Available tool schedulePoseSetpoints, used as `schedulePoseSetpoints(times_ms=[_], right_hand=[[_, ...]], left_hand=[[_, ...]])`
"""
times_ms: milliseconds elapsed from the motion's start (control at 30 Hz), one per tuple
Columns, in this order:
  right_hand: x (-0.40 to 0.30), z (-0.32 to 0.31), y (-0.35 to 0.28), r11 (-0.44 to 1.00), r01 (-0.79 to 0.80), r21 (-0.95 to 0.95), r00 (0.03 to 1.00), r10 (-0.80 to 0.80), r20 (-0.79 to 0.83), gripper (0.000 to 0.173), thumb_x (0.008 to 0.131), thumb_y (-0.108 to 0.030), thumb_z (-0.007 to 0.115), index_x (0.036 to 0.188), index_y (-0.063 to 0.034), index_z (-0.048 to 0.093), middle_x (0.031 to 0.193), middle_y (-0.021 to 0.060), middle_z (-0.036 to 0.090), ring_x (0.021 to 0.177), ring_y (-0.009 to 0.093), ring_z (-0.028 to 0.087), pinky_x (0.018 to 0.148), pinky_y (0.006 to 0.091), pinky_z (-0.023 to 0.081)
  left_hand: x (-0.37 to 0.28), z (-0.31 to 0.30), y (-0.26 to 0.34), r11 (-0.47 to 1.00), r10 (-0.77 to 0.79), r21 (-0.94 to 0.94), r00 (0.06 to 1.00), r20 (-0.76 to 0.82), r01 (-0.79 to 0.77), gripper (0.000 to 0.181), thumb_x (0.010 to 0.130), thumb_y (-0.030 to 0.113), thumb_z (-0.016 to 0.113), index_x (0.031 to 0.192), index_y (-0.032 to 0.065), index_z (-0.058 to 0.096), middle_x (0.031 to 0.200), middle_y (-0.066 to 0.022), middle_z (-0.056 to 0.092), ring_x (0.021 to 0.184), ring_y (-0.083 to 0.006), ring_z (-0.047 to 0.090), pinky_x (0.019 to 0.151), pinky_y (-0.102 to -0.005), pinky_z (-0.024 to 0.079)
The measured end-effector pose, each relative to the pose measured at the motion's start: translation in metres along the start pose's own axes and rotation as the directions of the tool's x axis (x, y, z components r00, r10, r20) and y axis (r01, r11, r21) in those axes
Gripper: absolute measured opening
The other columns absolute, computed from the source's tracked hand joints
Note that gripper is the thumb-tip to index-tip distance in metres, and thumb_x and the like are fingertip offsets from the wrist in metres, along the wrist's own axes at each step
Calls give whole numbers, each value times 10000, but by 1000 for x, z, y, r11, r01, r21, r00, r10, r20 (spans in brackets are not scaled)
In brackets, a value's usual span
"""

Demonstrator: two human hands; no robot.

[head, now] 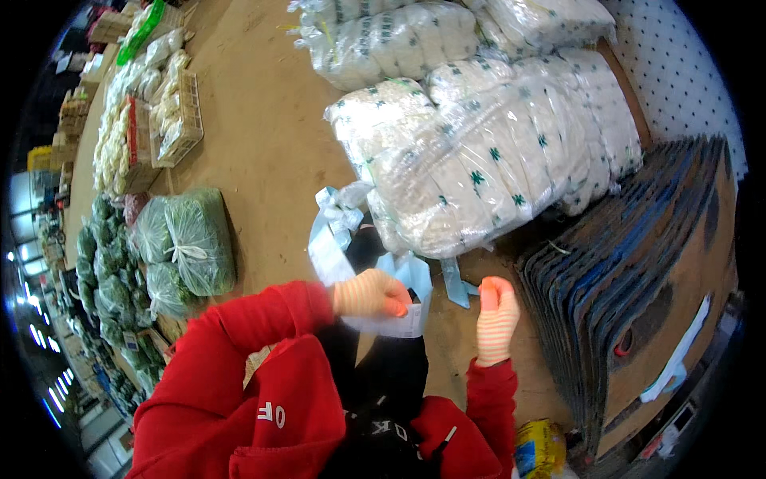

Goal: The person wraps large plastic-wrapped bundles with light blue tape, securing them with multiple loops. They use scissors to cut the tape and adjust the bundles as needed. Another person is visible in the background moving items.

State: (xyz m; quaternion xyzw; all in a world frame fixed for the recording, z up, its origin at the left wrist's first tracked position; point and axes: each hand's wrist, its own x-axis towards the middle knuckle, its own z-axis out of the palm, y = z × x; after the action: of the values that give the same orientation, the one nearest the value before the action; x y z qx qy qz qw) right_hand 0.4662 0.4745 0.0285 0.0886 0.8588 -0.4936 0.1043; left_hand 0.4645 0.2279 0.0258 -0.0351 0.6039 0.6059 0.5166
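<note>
My left hand (371,293), in an orange-and-white striped glove, pinches a white paper label strip (410,323) in front of my body. A long pale-blue and white strip (329,251) loops up beside it to a crumpled clump near the bagged packs. My right hand (498,317), gloved the same way, is raised on the right with bent fingers. The end of a light-blue strip (456,287) reaches its fingertips; whether they grip it is unclear. Just beyond both hands lies a large clear plastic bag of white packs (473,173) with dark green printed marks.
More bagged white packs (401,42) lie behind. At right leans a thick stack of brown sheets (664,335) with dark edges. Bags of green produce (197,239) and plastic crates (179,126) stand on the left. A yellow package (540,446) sits low at right.
</note>
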Motion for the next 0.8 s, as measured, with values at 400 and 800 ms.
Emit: schedulePoseSetpoints(times_ms=[400,800], right_hand=[[-66,4,4,435,-385,814,830,549,99,658,757,23,544,1342,2,241,1061,140,527,908,202,535,803,341,452],[-36,5,-10,978,57,-199,964,-106,-243,386,666,-68,704,1020,-76,551,937,91,545,885,266,506,780,368,412]], left_hand=[[11,61,11,992,-89,106,988,127,76,351,729,79,698,1047,-20,590,916,-73,646,822,-132,594,714,-279,493],[34,43,12,996,70,52,997,-14,-69,185,778,118,673,929,18,635,817,-34,625,746,-92,550,697,-267,462]])
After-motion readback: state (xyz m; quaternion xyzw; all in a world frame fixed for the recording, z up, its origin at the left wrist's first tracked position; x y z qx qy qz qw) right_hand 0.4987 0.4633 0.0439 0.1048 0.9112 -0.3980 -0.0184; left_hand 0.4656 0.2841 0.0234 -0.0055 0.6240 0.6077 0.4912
